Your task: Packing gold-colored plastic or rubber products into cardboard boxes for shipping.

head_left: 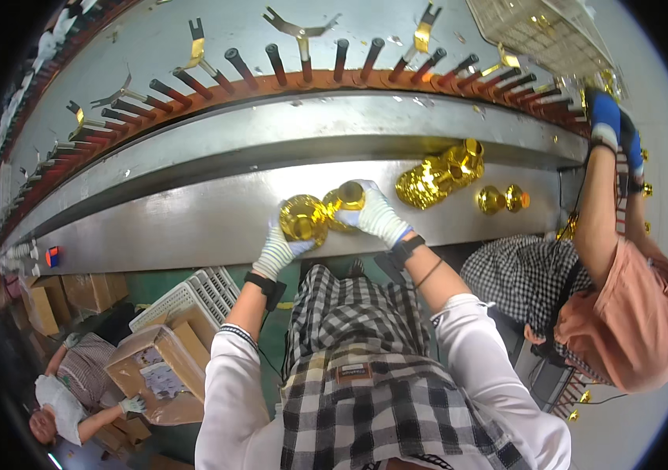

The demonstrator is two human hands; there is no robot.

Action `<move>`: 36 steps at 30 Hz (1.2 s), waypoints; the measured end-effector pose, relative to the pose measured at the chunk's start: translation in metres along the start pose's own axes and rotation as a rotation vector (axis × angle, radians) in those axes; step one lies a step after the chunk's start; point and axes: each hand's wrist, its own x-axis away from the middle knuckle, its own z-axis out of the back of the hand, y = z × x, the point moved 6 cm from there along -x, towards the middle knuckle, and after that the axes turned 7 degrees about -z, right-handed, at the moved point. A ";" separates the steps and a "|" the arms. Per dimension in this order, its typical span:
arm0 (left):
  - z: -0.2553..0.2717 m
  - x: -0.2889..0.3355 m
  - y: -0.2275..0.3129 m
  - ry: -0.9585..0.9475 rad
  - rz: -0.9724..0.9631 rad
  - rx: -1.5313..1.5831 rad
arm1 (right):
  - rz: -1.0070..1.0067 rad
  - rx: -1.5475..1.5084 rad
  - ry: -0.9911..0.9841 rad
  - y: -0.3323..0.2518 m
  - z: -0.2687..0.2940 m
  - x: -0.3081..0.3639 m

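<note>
My left hand [277, 249], in a striped knit glove, is closed on the rounded end of a shiny gold gourd-shaped vase [301, 218]. My right hand [379, 216], gloved the same way, grips the other end, where a round opening faces up. The vase has a narrow waist between my hands, just above the front of the metal bench. I cannot tell whether it is one piece or two pressed together. To the right of my hands, several crinkled gold vases [428, 182] lie in a heap. Beyond them sits a smaller gold gourd shape [492, 200] with an orange tip.
Behind the metal bench [169, 211] runs a raised ledge [271, 121], then a row of upright dark-tipped rods [273, 64], some with forked metal holders. A co-worker in blue gloves [605, 117] works at the right. Cardboard boxes [153, 376] and a white crate [200, 298] stand lower left.
</note>
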 end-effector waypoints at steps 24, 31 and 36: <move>-0.212 0.103 0.020 0.068 0.348 1.046 | -0.020 -0.502 -0.133 -0.015 0.137 0.203; -0.143 0.058 0.094 0.188 0.228 0.699 | 0.142 -0.218 -0.222 -0.142 0.177 0.124; -0.153 0.074 -0.026 0.305 0.560 0.627 | 0.133 -0.284 -0.355 -0.104 0.143 0.060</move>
